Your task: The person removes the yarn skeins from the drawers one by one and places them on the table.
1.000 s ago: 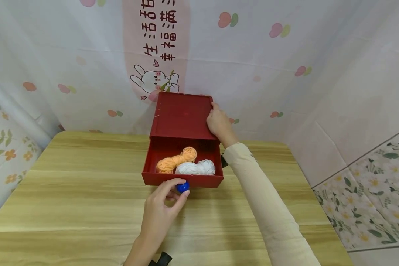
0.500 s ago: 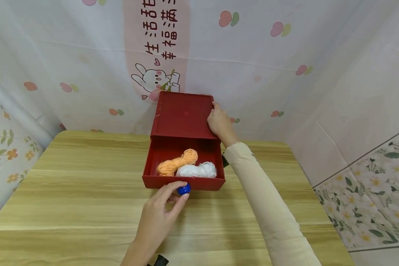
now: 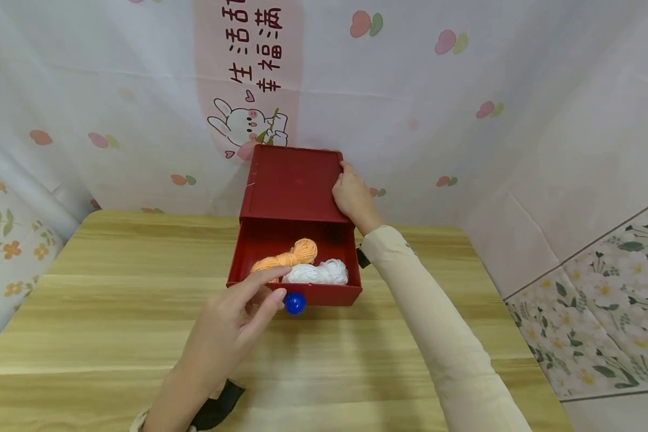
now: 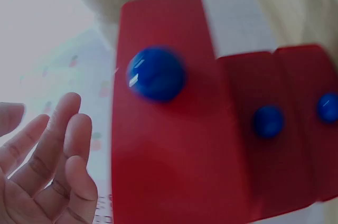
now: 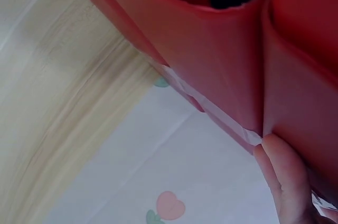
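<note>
A small red drawer cabinet (image 3: pixel 297 186) stands against the back curtain with its uppermost drawer (image 3: pixel 329 295) pulled out. Inside that drawer lie a skein of orange yarn (image 3: pixel 299 252) and a skein of white yarn (image 3: pixel 318 272). A round blue knob (image 3: pixel 294 303) sits on the drawer front. My left hand (image 3: pixel 224 330) is just left of the knob, fingers spread and apart from it; the left wrist view shows these fingers (image 4: pixel 39 155) holding nothing. My right hand (image 3: pixel 353 195) holds the cabinet's right edge near the back; its fingers (image 5: pixel 288 176) lie against the red side.
Beneath the pulled-out drawer, the left wrist view shows two more red drawer fronts, each with a blue knob (image 4: pixel 268 121). The wooden table (image 3: pixel 140 288) extends around the cabinet. A printed curtain (image 3: pixel 410 150) hangs directly behind.
My left hand has let go of the blue knob and drawn back to the left, its fingers opening. The drawer stays pulled out, and my right hand keeps its place on the cabinet.
</note>
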`<state>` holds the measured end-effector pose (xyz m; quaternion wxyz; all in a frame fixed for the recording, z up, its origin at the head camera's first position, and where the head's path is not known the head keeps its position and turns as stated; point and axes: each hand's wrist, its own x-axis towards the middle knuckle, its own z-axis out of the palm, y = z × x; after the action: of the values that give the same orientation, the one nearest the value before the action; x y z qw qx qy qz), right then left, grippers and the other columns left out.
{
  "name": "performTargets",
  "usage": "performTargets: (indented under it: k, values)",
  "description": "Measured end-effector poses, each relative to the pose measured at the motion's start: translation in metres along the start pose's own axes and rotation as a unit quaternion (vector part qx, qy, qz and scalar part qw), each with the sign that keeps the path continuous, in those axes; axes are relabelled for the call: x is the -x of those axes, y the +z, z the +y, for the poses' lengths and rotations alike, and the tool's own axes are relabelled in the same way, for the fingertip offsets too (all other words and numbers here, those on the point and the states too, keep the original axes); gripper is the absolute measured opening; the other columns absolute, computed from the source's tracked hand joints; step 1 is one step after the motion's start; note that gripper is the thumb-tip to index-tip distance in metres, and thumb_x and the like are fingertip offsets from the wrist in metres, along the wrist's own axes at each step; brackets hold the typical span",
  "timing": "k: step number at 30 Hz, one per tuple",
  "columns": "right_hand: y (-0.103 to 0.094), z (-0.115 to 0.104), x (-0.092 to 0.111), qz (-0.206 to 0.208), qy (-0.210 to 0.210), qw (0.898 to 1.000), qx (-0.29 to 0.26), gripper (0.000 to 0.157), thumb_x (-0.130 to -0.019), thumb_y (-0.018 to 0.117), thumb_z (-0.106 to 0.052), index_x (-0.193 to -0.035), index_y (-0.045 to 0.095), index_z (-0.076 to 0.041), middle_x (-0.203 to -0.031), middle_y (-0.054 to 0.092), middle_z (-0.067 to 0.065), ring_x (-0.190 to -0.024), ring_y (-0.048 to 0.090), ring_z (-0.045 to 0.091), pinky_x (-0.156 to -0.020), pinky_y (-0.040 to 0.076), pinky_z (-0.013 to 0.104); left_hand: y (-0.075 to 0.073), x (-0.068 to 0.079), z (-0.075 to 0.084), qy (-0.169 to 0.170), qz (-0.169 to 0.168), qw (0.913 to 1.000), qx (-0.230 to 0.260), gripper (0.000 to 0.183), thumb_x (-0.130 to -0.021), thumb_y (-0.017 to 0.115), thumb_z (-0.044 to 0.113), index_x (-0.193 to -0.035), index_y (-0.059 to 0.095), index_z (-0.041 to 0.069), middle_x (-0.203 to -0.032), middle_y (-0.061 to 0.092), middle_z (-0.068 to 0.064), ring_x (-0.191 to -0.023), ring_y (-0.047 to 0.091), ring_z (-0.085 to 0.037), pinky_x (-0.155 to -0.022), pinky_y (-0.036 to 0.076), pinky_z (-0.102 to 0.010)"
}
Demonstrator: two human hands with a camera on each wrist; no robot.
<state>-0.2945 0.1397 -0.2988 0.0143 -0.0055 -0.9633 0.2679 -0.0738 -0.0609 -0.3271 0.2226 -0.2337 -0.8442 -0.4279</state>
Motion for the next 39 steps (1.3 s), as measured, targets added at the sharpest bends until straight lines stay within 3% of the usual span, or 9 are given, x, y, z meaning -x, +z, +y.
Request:
performTargets:
  k: [5, 9, 14, 17, 20, 24, 28, 33, 39]
  values:
    - [0.0, 0.001, -0.001, -0.003, 0.001, 1.0, -0.002, 0.047, -0.102, 0.022, -0.022, -0.148, 0.021, -0.012, -0.139, 0.046, 0.018, -0.118, 0.053, 0.03, -0.096, 0.045, 0.043, -0.009, -0.027, -0.007, 0.028, -0.005, 0.9994, -0.02, 0.032, -0.081, 0.07, 0.009, -0.112, 0.065, 0.016, -0.088, 0.069, 0.004, -0.073, 0.057, -0.006, -0.055, 0.047, -0.018]
    - [0.001, 0.001, -0.003, 0.003, -0.004, 1.0, -0.008, 0.047, -0.101, 0.023, -0.022, -0.147, 0.023, -0.011, -0.139, 0.045, 0.018, -0.121, 0.051, 0.03, -0.099, 0.043, 0.043, -0.011, -0.045, -0.017, -0.02, -0.05, 0.9954, -0.08, 0.033, -0.082, 0.07, 0.014, -0.114, 0.063, 0.014, -0.095, 0.067, -0.001, -0.081, 0.058, -0.014, -0.059, 0.047, -0.025]
    - [0.002, 0.0, -0.003, 0.003, -0.001, 1.0, -0.007, 0.046, -0.101, 0.024, -0.021, -0.146, 0.024, -0.011, -0.137, 0.048, 0.018, -0.118, 0.054, 0.03, -0.097, 0.044, 0.044, -0.008, -0.059, -0.022, -0.095, -0.161, 0.9725, -0.139, 0.037, -0.084, 0.068, 0.023, -0.119, 0.06, 0.013, -0.113, 0.063, -0.008, -0.087, 0.059, -0.022, -0.069, 0.054, -0.036]
    - [0.002, -0.001, -0.002, 0.005, 0.002, 1.0, -0.007, 0.046, -0.101, 0.024, -0.021, -0.146, 0.024, -0.012, -0.136, 0.049, 0.018, -0.116, 0.055, 0.03, -0.096, 0.045, 0.044, -0.003, -0.066, -0.022, -0.114, -0.211, 0.9573, -0.161, 0.039, -0.085, 0.067, 0.025, -0.121, 0.059, 0.013, -0.12, 0.06, -0.01, -0.083, 0.057, -0.021, -0.069, 0.054, -0.035]
    - [0.002, 0.0, -0.002, 0.008, 0.002, 1.0, -0.006, 0.046, -0.101, 0.024, -0.022, -0.146, 0.024, -0.012, -0.135, 0.05, 0.018, -0.114, 0.056, 0.03, -0.095, 0.046, 0.044, 0.001, -0.073, -0.022, -0.122, -0.242, 0.9491, -0.161, 0.04, -0.084, 0.068, 0.022, -0.122, 0.059, 0.011, -0.119, 0.059, -0.011, -0.072, 0.053, -0.018, -0.062, 0.05, -0.03]
    - [0.002, 0.0, -0.003, 0.009, 0.002, 1.0, -0.007, 0.046, -0.101, 0.024, -0.021, -0.146, 0.025, -0.011, -0.134, 0.05, 0.019, -0.113, 0.056, 0.031, -0.094, 0.046, 0.043, 0.006, -0.083, -0.026, -0.129, -0.268, 0.9432, -0.148, 0.04, -0.082, 0.069, 0.018, -0.12, 0.059, 0.008, -0.114, 0.061, -0.012, -0.072, 0.053, -0.019, -0.062, 0.049, -0.03]
    - [0.002, 0.0, -0.002, 0.012, 0.004, 1.0, -0.01, 0.045, -0.101, 0.024, -0.021, -0.145, 0.026, -0.011, -0.134, 0.05, 0.019, -0.113, 0.056, 0.031, -0.094, 0.046, 0.043, 0.01, -0.09, -0.029, -0.135, -0.296, 0.9337, -0.15, 0.042, -0.082, 0.07, 0.018, -0.12, 0.059, 0.006, -0.11, 0.063, -0.012, -0.09, 0.057, -0.023, -0.078, 0.052, -0.037]
    - [0.001, 0.0, -0.001, 0.015, 0.003, 1.0, -0.009, 0.045, -0.101, 0.024, -0.022, -0.145, 0.027, -0.011, -0.131, 0.052, 0.02, -0.108, 0.059, 0.032, -0.091, 0.048, 0.043, 0.012, -0.094, -0.029, -0.154, -0.331, 0.9173, -0.158, 0.042, -0.082, 0.071, 0.02, -0.12, 0.059, 0.006, -0.105, 0.064, -0.011, -0.081, 0.053, -0.021, -0.062, 0.048, -0.027]
    - [0.0, 0.0, -0.001, 0.016, 0.005, 1.0, -0.008, 0.045, -0.101, 0.024, -0.022, -0.145, 0.026, -0.013, -0.124, 0.057, 0.021, -0.1, 0.062, 0.032, -0.085, 0.05, 0.044, 0.013, -0.096, -0.028, -0.147, -0.329, 0.9166, -0.172, 0.038, -0.082, 0.071, 0.02, -0.116, 0.061, 0.007, -0.103, 0.064, -0.01, -0.079, 0.052, -0.02, -0.062, 0.047, -0.027]
